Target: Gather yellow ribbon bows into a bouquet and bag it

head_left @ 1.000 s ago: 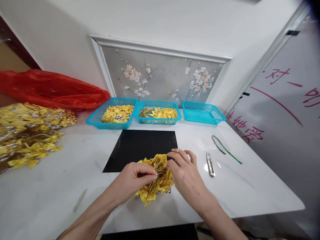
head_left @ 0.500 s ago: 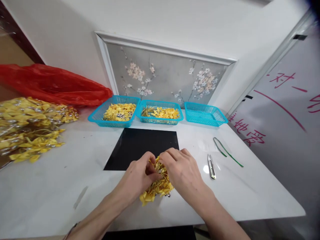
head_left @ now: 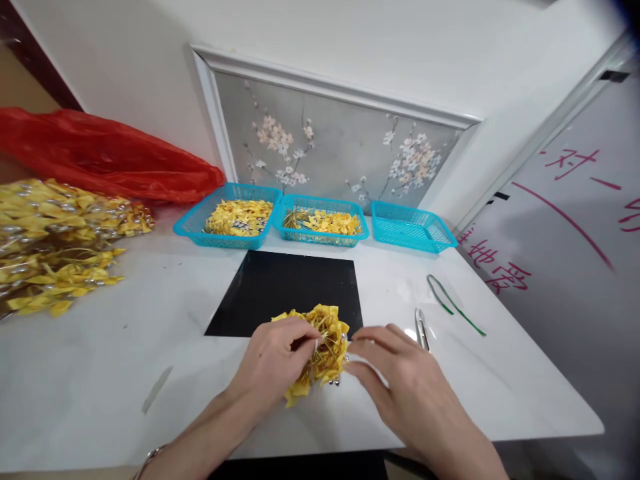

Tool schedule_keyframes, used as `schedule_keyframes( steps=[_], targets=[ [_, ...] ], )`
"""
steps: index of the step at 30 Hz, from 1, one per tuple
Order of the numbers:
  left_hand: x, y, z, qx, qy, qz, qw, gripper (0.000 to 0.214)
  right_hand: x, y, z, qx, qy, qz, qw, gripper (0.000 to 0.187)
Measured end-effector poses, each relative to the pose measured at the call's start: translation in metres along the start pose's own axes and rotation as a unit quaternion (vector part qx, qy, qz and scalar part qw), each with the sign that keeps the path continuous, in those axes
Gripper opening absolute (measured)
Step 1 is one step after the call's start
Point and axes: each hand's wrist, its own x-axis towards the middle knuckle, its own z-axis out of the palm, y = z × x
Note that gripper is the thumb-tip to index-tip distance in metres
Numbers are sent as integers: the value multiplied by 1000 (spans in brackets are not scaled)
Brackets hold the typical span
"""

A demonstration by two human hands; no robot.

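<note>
A bunch of small yellow ribbon bows [head_left: 323, 333] on thin wires lies at the near edge of a black mat [head_left: 290, 290] on the white table [head_left: 125, 353]. My left hand [head_left: 273, 363] pinches the bunch from the left, fingers closed on its wires. My right hand [head_left: 405, 387] sits just to the right of the bunch, fingers curled with the tips close to the bows; whether they grip anything is hidden.
Three blue baskets stand at the back: left [head_left: 193, 227] and middle [head_left: 357, 233] hold yellow bows, the right one [head_left: 410, 230] looks bare. Metal snips [head_left: 421, 328] and a green wire [head_left: 453, 303] lie right. A pile of bagged bows [head_left: 55, 240] and a red bag [head_left: 100, 157] sit left.
My right hand has drawn back off the bunch to its right side. My left hand keeps its pinch, and more of the bows show above it.
</note>
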Motion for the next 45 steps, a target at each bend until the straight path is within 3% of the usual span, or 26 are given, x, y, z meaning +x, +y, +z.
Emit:
schedule_keyframes(
  steps=[2,4,8,12,21,27,31,36,38,45],
  targets=[
    [-2,-1,2,9,8,18,1000,19,11,-1,0,96,13,64,993,13],
    [-3,-1,4,17,16,29,999,21,23,-3,8,177,-11,115,977,7],
    [-6,-2,6,27,26,32,999,24,36,-4,35,243,-61,164,954,6],
    [-8,-1,4,30,20,14,999,23,33,3,48,274,-50,141,950,11],
    [-7,9,-11,-13,-53,-43,998,20,30,12,51,264,-78,98,956,13],
    [-1,1,-20,-59,-91,-52,993,23,37,18,50,327,-107,136,929,10],
    [-2,-5,-14,-55,-69,-53,995,26,37,19,46,337,-110,126,926,19],
    [-5,-3,-5,-12,-7,-4,1000,27,36,9,46,319,-80,149,933,1],
    [-5,-1,-4,-5,-7,5,1000,27,36,6,47,299,-59,145,941,5],
    [-2,5,-11,11,-37,11,999,29,35,12,55,234,-1,28,972,20]
  ],
)
